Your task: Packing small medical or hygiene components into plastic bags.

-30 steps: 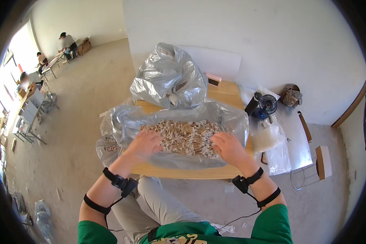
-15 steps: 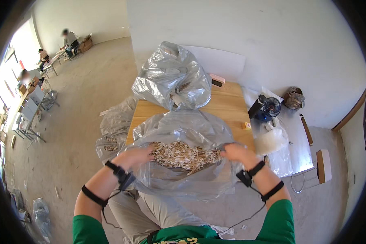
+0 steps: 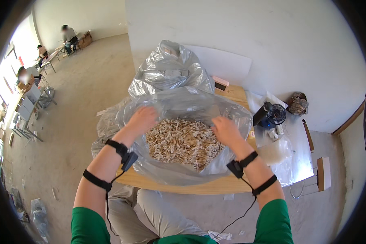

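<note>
A large clear plastic bag (image 3: 191, 101) full of small pale wooden sticks (image 3: 183, 140) lies on the wooden table (image 3: 215, 187) in front of me. My left hand (image 3: 140, 120) grips the plastic at the bag's upper left. At the upper right of the stick pile, my right hand (image 3: 225, 130) pinches the plastic with curled fingers. Both wrists wear black straps with a cable. A second, puffed-up silvery plastic bag (image 3: 171, 69) stands right behind the first one.
A small black fan (image 3: 276, 114) and a dark bottle stand on a white plastic sheet (image 3: 297, 142) to the right, with a brown bundle (image 3: 297, 103) by the wall. A pink box (image 3: 220, 81) lies at the table's back. People sit at desks (image 3: 28, 77) far left.
My hands went from pressing flat on the spread bag to gathering its plastic and lifting it toward me. Now the bag is bunched taller, with both hands at its upper part.
</note>
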